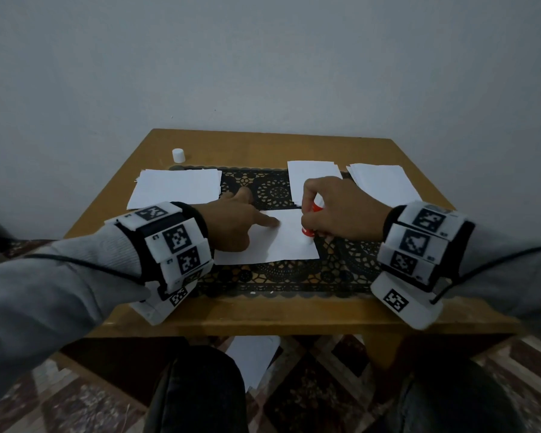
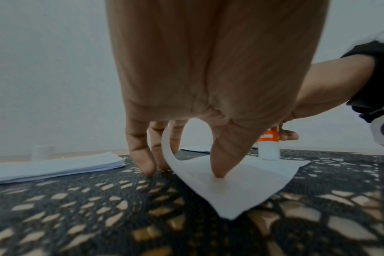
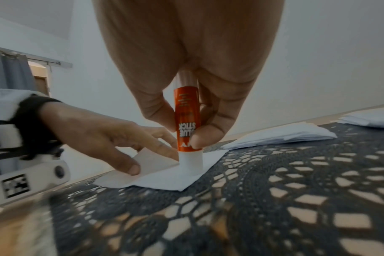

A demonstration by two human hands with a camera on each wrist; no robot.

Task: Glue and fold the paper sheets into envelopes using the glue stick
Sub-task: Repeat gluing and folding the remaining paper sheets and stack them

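A white paper sheet (image 1: 286, 245) (image 2: 241, 188) (image 3: 164, 179) lies on the black lace mat near the table's middle. My left hand (image 1: 247, 221) (image 2: 208, 78) (image 3: 94, 133) presses its left part down with straight fingers and thumb. A flap of the sheet curves up by those fingers. My right hand (image 1: 344, 210) (image 3: 186, 52) grips an orange and white glue stick (image 1: 308, 232) (image 2: 269, 140) (image 3: 187, 121). The stick stands upright, its white tip down on the sheet's right part.
The stick's white cap (image 1: 178, 155) stands at the back left of the wooden table (image 1: 263, 317). Paper stacks lie at the left (image 1: 175, 187), behind my right hand (image 1: 310, 175) and at the far right (image 1: 384, 182). More paper (image 1: 253, 357) lies on the floor.
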